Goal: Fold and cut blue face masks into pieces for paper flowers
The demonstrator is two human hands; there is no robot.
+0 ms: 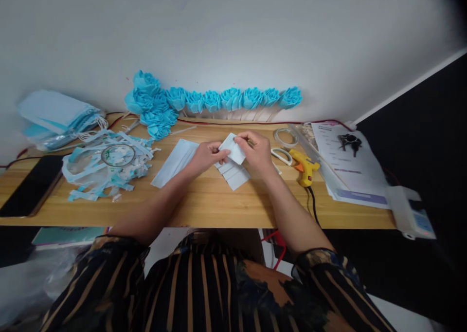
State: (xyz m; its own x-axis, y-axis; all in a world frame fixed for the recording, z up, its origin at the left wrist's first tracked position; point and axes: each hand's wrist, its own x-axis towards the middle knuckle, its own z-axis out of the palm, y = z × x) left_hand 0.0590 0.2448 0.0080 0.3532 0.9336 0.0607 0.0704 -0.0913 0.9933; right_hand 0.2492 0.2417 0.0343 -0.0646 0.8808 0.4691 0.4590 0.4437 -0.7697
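A small pale-blue folded piece of mask fabric [232, 147] is held up between my two hands, above the wooden table. My left hand [207, 156] pinches its lower left edge. On the upper right corner, the thumb and fingers of my right hand [256, 148] are closed. Beneath the held piece lies a stack of cut, pleated mask fabric pieces [235, 175], partly hidden by it. Left of my left hand, a longer flat light-blue mask fabric sheet [176, 162] rests on the table. White-handled scissors [282, 156] lie just right of my right hand.
Blue fabric flowers [230, 99] line the wall, bunched at left [151, 105]. At left are face masks [58, 115], scraps [105, 169], a tape roll [118, 148] and a phone [32, 183]. At right are a yellow glue gun [305, 167], papers [350, 166], keys [349, 143] and another tape roll [286, 137].
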